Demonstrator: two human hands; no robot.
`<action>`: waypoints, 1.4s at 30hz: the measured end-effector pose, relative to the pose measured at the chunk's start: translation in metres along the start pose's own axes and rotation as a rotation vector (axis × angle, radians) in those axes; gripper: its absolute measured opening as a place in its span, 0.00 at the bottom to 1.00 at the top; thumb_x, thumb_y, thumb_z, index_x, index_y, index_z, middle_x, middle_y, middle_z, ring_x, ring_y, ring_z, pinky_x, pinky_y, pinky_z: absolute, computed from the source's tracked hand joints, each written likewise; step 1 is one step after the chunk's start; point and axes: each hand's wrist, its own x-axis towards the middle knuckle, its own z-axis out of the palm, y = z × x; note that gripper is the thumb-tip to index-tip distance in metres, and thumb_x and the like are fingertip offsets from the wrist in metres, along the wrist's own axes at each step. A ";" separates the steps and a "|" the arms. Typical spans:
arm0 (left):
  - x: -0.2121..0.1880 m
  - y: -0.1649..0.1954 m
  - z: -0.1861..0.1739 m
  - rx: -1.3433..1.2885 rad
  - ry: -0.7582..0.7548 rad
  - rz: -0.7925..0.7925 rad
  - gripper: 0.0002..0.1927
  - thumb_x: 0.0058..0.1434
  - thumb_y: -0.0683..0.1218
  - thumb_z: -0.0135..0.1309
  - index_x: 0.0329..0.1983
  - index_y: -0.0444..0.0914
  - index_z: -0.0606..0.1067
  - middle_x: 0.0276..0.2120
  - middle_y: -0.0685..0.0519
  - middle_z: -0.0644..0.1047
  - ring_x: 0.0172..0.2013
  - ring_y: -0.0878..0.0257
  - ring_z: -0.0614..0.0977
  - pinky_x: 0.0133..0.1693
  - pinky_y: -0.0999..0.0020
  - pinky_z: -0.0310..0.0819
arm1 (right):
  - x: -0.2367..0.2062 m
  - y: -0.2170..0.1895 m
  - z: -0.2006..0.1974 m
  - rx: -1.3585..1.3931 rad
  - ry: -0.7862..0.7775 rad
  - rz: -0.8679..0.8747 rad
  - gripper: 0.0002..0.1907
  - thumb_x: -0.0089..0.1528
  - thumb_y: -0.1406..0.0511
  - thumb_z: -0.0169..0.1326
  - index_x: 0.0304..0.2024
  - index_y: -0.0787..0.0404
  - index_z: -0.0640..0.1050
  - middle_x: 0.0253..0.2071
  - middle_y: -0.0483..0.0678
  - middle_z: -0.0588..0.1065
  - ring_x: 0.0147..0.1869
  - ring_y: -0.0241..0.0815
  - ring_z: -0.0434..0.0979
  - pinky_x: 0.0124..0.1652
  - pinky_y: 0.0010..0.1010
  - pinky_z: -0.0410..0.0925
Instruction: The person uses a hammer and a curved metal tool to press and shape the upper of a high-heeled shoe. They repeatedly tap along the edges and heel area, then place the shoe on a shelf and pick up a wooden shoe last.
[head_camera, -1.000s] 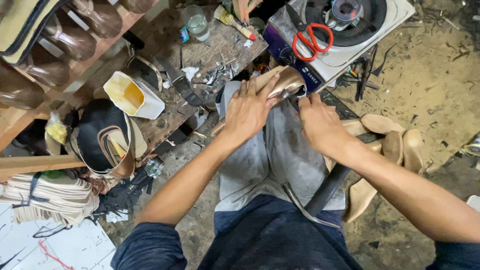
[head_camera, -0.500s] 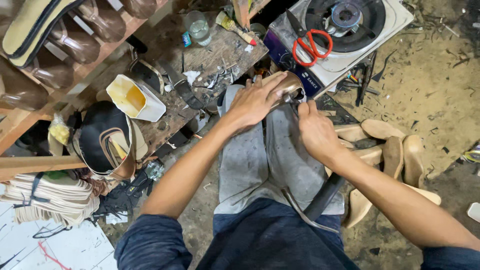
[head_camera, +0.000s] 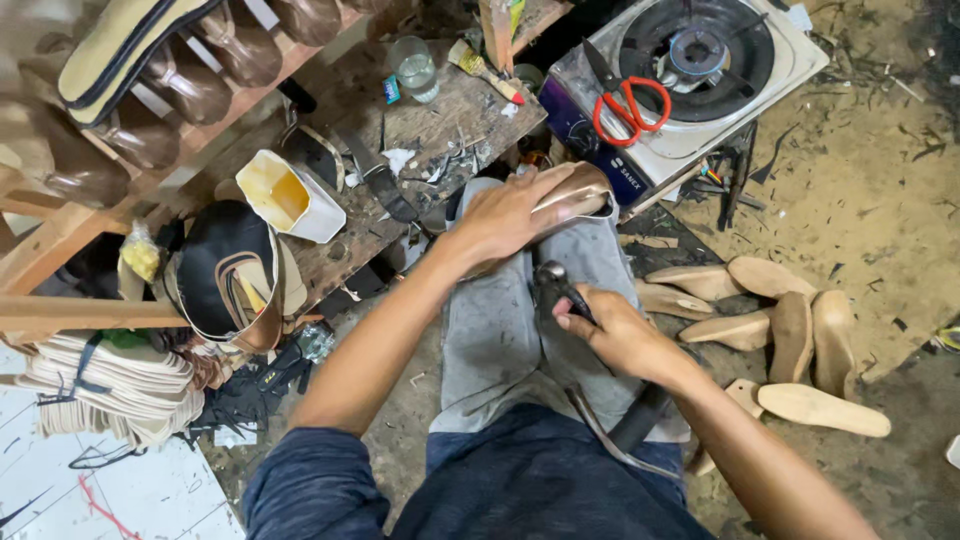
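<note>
I sit with a brown shoe on a last (head_camera: 580, 195) resting on my knees in grey trousers. My left hand (head_camera: 505, 215) lies over the shoe and presses it down on my lap. My right hand (head_camera: 615, 335) is closed around the handles of dark metal pincers (head_camera: 552, 285), whose head points toward the shoe, a little short of it. A strap (head_camera: 610, 440) runs across my right thigh.
A gas stove (head_camera: 700, 70) with red-handled scissors (head_camera: 625, 105) stands ahead. A wooden bench (head_camera: 450, 120) carries a glass, a brush, a knife and a white glue tub (head_camera: 290, 200). Several wooden soles (head_camera: 790, 335) lie on the dirt floor at right. Shoe lasts hang on a rack (head_camera: 150, 120) at left.
My right hand has drawn back from the shoe toward my body, now gripping the pincers over my lap. My left hand stays on the shoe.
</note>
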 end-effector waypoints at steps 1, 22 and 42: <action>-0.014 -0.006 -0.007 -0.051 0.011 0.028 0.37 0.64 0.60 0.56 0.74 0.49 0.60 0.64 0.37 0.69 0.58 0.37 0.75 0.52 0.47 0.71 | -0.001 0.002 0.003 0.074 0.002 -0.021 0.10 0.63 0.63 0.57 0.42 0.64 0.78 0.42 0.54 0.80 0.48 0.47 0.79 0.50 0.34 0.69; -0.122 0.007 -0.008 -0.458 0.316 -0.090 0.37 0.55 0.37 0.63 0.68 0.47 0.69 0.68 0.47 0.71 0.61 0.45 0.77 0.56 0.59 0.78 | 0.019 -0.056 0.025 0.001 0.144 -0.266 0.12 0.65 0.65 0.55 0.44 0.68 0.71 0.31 0.58 0.74 0.36 0.56 0.76 0.38 0.43 0.70; -0.123 -0.003 -0.002 -0.549 0.381 -0.042 0.40 0.52 0.32 0.58 0.69 0.47 0.68 0.69 0.47 0.69 0.66 0.46 0.74 0.62 0.62 0.75 | 0.021 -0.054 0.037 -0.276 0.185 -0.313 0.12 0.63 0.69 0.57 0.40 0.69 0.67 0.40 0.64 0.69 0.41 0.70 0.72 0.37 0.53 0.66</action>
